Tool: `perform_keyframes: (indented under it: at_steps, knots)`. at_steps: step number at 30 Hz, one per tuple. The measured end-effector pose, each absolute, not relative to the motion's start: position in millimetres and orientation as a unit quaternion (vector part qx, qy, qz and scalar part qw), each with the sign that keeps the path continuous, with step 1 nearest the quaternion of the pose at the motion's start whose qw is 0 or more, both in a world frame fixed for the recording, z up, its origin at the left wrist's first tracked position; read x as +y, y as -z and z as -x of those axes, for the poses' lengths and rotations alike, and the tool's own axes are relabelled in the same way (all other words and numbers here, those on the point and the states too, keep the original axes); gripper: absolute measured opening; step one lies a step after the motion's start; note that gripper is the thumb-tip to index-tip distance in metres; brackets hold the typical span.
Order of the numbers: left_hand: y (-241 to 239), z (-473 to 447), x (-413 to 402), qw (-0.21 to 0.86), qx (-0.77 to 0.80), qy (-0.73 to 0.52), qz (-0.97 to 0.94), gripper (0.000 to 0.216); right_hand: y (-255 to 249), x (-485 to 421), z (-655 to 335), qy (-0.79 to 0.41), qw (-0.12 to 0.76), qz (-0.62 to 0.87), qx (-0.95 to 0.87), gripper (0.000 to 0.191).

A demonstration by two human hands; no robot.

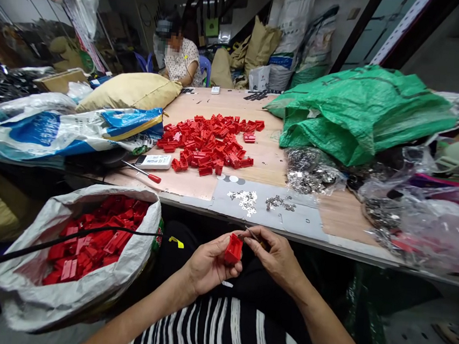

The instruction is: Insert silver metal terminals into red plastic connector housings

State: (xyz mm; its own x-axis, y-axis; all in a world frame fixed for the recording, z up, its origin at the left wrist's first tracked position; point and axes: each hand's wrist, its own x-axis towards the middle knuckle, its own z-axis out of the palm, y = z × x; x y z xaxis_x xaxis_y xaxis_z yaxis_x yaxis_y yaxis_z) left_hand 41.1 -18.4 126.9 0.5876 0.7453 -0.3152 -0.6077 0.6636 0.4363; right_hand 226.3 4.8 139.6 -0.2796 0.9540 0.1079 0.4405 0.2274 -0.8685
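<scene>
— So what fills the view, biggest things first?

— A long wooden table [271, 162] runs away from the viewer. On its right lies a crumpled green plastic sack [353, 111], with clear bags of small metal parts [310, 171] just beside it. On the left lie a white and blue woven sack [67, 129] and a tan sack [129, 89]. At the far end a person in a patterned top [181, 62] sits.

— And nearer?

— A white sack of red plastic pieces [84, 244] stands open at lower left, a black cable [64, 240] crossing its mouth. A heap of red plastic pieces [210, 143] covers the table's middle. Near the front edge lie a white remote control [153, 161], a red-handled screwdriver [142, 172] and small silver metal bits [247, 199].

— The hands?

— Below the table edge, the left hand [206, 264] pinches a red plastic piece [233, 248] between thumb and fingers. The right hand [276, 255] is closed around a thin metal tool [253, 234], its tip touching the piece.

— Any writing?

— Print on the sacks and remote is too small to read.
</scene>
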Motion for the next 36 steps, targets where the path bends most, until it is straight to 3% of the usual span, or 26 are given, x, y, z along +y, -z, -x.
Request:
perform_keyframes:
  at_steps: [10,19,28,36]
  knots:
    - [-129.5,-43.6,-17.7,0.860,0.275,-0.391,-0.180,0.044,-151.4,1.2,-225.6,-0.332,0.316,0.447,-0.768,0.015]
    - [-126.8,-44.6,-18.6,0.858,0.278,-0.375,-0.216,0.036,-160.6,4.9,-225.5,-0.312,0.233,0.454,-0.802,0.019]
    - [-126.1,-44.1,-19.7,0.865,0.296,-0.371,-0.165,0.033,-160.2,7.0,-224.7,-0.354,0.249,0.465,-0.772,0.012]
    - [-130.2,-41.0,-20.9,0.868,0.309,-0.367,-0.128,0.042,-145.3,5.8,-229.8,-0.405,0.265,0.511,-0.710,0.029]
